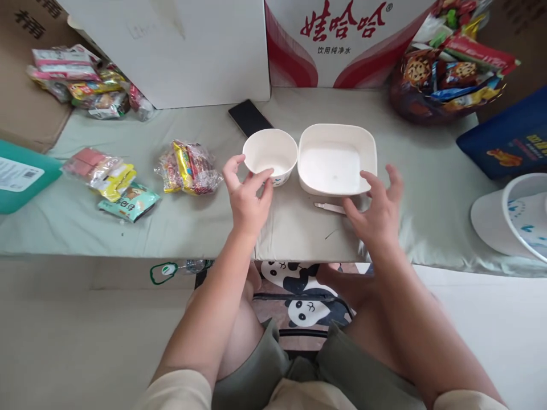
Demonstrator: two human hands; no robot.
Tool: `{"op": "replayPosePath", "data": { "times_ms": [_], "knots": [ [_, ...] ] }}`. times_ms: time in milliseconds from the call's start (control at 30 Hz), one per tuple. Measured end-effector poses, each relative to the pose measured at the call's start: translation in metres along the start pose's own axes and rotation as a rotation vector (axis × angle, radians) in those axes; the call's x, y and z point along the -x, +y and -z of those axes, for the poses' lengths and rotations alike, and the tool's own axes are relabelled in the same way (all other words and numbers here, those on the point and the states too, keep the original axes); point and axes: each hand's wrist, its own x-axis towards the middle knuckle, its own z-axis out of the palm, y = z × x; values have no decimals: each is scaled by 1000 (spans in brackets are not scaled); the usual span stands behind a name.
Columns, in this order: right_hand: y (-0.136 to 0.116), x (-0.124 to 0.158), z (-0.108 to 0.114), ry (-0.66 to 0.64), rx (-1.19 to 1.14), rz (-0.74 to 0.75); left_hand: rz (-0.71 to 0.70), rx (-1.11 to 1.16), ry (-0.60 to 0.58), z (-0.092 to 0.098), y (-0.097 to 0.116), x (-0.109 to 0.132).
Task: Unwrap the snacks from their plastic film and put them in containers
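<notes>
A round white bowl stands upright on the cloth-covered table, and nothing shows inside it. My left hand is at its near left side with fingers spread, one fingertip over the rim; whether it touches cannot be made out. Right beside the bowl sits a larger white rectangular tub with rounded corners. At the tub's near right corner is my right hand, its fingers apart and holding nothing. A thin white strip-like object lies just in front of the tub, partly behind my right thumb.
A black phone lies behind the bowl. Snack packs and a teal packet are to the left. White boxes line the back. A snack-filled basket, a blue bag and a white bucket stand right.
</notes>
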Motion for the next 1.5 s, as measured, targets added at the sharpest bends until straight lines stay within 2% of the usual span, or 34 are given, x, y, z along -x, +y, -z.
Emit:
{"op": "replayPosePath", "data": {
  "times_ms": [100, 167, 233, 300, 433, 500, 600, 733, 867, 967, 1033, 1133, 1300, 1400, 1500],
  "knots": [
    [-4, 4, 6, 161, 66, 117, -13, -21, 64, 0, -5, -2],
    [-5, 7, 13, 175, 84, 197, -20, -68, 156, 10, -9, -4],
    [-5, 10, 18, 64, 80, 267, 3, -125, 248, 24, -13, -9],
    [-4, 13, 19, -79, 54, 333, 102, -197, 288, 37, -16, -15],
    [-8, 19, 13, -247, 44, 448, 497, -395, 191, 52, -30, -23],
    [-12, 22, 8, -296, 109, 458, 564, -407, 115, 54, -41, -21],
    [-15, 25, 3, -320, 180, 452, 477, -343, 103, 53, -60, -18],
    [-16, 26, 1, -297, 232, 410, 412, -260, 244, 56, -76, -16],
    [-23, 27, 0, -271, 280, 419, 219, -53, 291, 60, -83, -14],
    [-39, 30, -3, -232, 181, 450, 104, 157, 315, 57, -78, -9],
    [-52, 33, -5, -234, 33, 466, 69, 357, 244, 53, -65, -3],
    [-68, 35, -4, -251, -254, 348, 50, 649, -19, 47, -32, 13],
    [-67, 37, 3, -230, -754, -126, 86, 880, -510, 29, 17, 53],
    [-57, 34, 2, -201, -870, -270, 29, 886, -636, 14, 30, 69],
    [-50, 28, 0, -214, -875, -360, -34, 827, -652, 6, 37, 72]
  ]
}}
